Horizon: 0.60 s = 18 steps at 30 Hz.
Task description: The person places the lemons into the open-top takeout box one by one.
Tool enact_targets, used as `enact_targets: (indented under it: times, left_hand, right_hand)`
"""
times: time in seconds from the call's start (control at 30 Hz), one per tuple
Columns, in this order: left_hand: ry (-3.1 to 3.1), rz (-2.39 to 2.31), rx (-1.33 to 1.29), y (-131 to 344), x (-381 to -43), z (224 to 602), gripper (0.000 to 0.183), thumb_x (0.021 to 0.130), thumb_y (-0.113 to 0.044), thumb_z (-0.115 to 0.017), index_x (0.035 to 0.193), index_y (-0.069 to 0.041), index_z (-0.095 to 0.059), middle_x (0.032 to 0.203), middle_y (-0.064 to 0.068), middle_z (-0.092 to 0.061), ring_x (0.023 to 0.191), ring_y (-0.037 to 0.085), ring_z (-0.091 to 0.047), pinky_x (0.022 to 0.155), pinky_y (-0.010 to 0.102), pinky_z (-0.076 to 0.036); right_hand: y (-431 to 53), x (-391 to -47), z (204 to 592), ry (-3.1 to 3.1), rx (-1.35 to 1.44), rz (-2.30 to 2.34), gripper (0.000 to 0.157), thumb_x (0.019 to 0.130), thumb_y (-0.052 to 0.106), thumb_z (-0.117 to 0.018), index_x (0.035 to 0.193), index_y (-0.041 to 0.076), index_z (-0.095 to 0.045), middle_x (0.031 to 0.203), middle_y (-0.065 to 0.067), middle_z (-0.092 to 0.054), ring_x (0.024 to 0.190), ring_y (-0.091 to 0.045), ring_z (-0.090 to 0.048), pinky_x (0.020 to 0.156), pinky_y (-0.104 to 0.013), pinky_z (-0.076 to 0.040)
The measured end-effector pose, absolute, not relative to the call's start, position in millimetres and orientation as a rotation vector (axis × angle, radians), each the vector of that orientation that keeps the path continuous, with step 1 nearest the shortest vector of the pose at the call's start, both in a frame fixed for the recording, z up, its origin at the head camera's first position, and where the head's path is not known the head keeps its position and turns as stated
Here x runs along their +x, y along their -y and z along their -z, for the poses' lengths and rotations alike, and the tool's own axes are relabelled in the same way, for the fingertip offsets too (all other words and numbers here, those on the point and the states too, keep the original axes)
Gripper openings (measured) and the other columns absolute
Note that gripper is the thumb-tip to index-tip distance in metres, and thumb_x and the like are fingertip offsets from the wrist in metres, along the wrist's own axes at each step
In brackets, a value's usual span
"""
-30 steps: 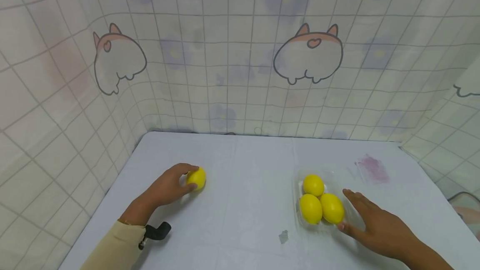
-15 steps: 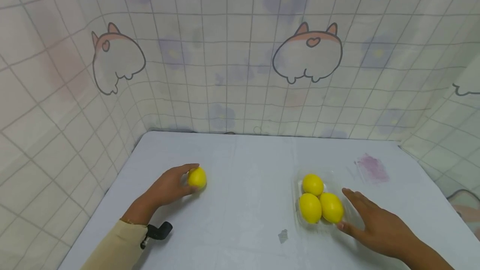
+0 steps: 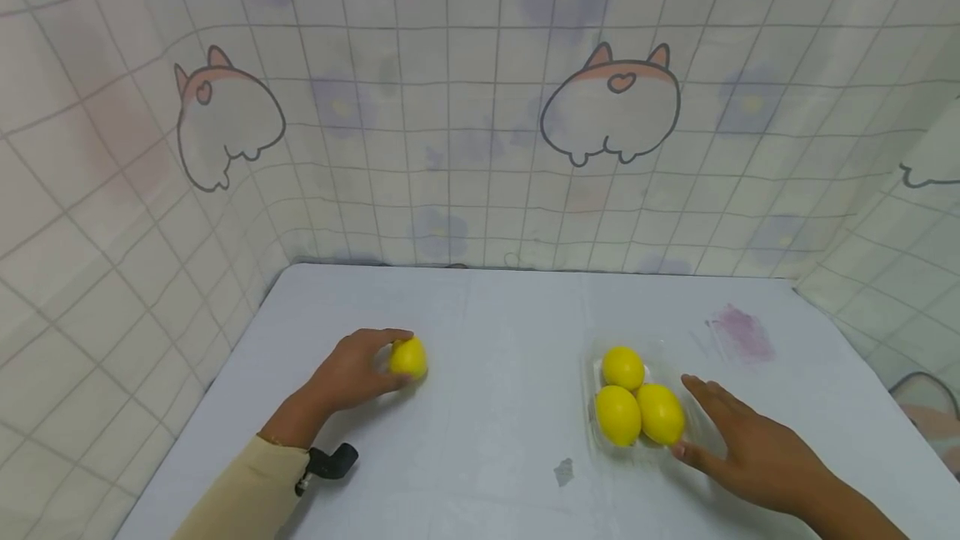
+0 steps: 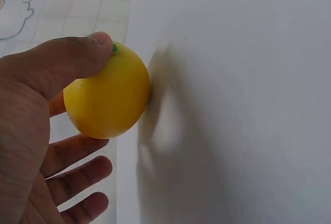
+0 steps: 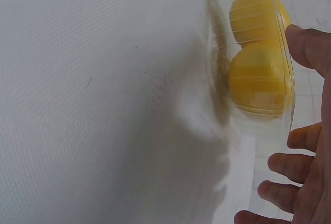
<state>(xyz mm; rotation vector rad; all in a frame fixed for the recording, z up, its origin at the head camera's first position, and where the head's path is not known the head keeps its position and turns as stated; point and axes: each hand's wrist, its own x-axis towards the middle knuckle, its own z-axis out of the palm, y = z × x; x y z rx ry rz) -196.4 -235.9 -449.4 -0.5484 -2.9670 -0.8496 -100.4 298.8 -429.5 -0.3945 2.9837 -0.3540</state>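
On the left half of the table, my left hand (image 3: 367,369) pinches a yellow lemon (image 3: 409,358) between thumb and fingers. The left wrist view shows the thumb over the lemon (image 4: 111,92) near its green stem spot, the lower fingers spread apart from it. A clear plastic container (image 3: 592,432) on the right holds three lemons (image 3: 618,415). My right hand (image 3: 757,448) lies along its right side with fingers extended. In the right wrist view the right thumb (image 5: 310,48) is at the rim of the container (image 5: 279,125); whether it presses there I cannot tell.
White covering lies over the table (image 3: 495,315), with a pink stain (image 3: 741,333) at the back right and a grey patch (image 3: 564,472) near the front. A patterned curtain (image 3: 480,107) stands behind and along both sides.
My left hand has moved a little to the right with the lemon in its grip. The right hand and the container stay almost where they were; the head view shifts slightly.
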Motion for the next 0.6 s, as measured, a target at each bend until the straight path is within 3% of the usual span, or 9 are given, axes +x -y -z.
enact_targets:
  times: [0.6]
  left_hand:
    - [2.965,0.824,-0.702,167.5,-205.2,442.0,0.063,0.084,-0.041,-0.085,0.140,-0.024,-0.064,0.139,-0.007,-0.062,0.129,0.023,-0.054,0.111,0.045,-0.040]
  right_hand:
    - [-299.9,-100.5,432.5,-2.970,-0.378,0.360,0.103,0.086,0.080,-0.054,0.160,0.011,-0.032,0.154,-0.028,-0.041,0.125,-0.053,-0.054,0.075,-0.067,-0.054]
